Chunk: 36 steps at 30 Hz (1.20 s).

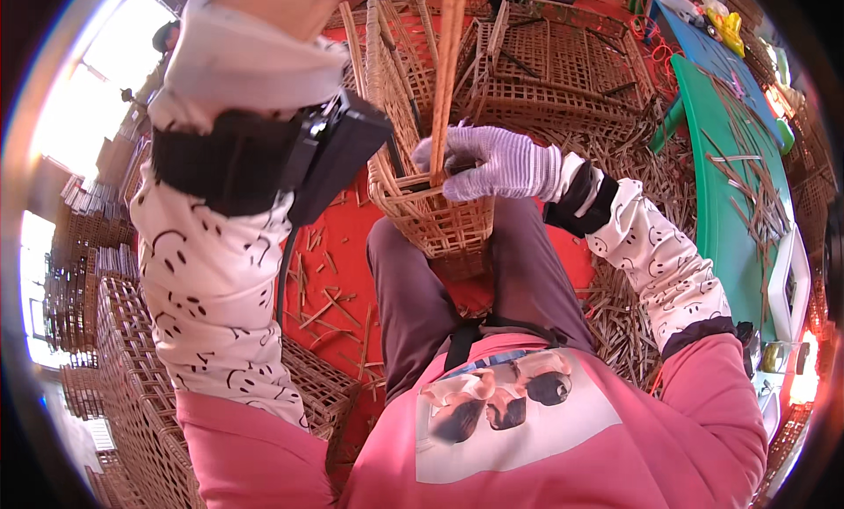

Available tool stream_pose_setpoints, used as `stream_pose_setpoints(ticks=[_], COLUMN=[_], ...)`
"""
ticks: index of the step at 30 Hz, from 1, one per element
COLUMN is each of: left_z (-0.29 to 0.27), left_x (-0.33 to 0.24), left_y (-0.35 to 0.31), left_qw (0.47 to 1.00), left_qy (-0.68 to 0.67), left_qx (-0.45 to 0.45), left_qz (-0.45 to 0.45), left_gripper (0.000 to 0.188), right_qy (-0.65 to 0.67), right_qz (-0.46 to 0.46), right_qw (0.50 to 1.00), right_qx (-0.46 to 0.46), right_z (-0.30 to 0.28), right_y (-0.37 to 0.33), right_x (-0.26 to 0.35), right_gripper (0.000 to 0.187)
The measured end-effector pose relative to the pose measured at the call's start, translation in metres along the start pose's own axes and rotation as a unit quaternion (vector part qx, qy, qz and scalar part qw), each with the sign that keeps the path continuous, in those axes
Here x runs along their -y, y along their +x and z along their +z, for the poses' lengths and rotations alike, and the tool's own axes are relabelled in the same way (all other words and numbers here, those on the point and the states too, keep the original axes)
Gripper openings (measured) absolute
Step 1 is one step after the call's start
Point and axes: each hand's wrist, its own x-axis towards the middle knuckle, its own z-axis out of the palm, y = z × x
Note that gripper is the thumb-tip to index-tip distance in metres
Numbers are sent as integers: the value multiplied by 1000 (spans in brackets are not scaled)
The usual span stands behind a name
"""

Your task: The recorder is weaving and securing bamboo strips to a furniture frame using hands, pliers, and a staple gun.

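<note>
Apparently upright strips (448, 61), right-hand (492, 162) grip.

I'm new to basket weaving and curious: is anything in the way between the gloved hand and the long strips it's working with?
Nothing visible: the gloved right hand already grips the upright cane strips at the rim of the woven basket.

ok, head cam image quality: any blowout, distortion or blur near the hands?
Head view: windows at the left edge are blown out white; strong fisheye bending and a dark vignette at the rim; red cast from the floor mat. The gloved right hand on the woven basket is sharp; the raised left hand is cropped by the top edge and looms large.
</note>
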Motion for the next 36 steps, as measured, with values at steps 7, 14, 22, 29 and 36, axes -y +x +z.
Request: stream_pose_setpoints(ticks=[7, 14, 22, 29, 36], left_z=[-17, -47, -43, -53, -56], left_x=[37, 126, 134, 142, 139], left_y=[-2, -113, -127, -121, -113], left_qw=[969, 657, 713, 738, 795], left_qy=[242, 703, 687, 659, 571], left_qx=[49, 224, 79, 144, 185], left_qz=[-22, -153, -117, -37, -81], left_gripper=[43, 52, 49, 41, 35], right_qy=[85, 161, 94, 180, 201], right_qz=[80, -17, -27, -53, -69], right_qw=[987, 968, 986, 973, 973], right_qx=[-108, -193, -135, -132, -85], right_z=[14, 4, -5, -13, -16], right_y=[-4, -1, 20, 26, 49], right_x=[10, 29, 49, 31, 19], right_gripper=[24, 26, 27, 26, 24])
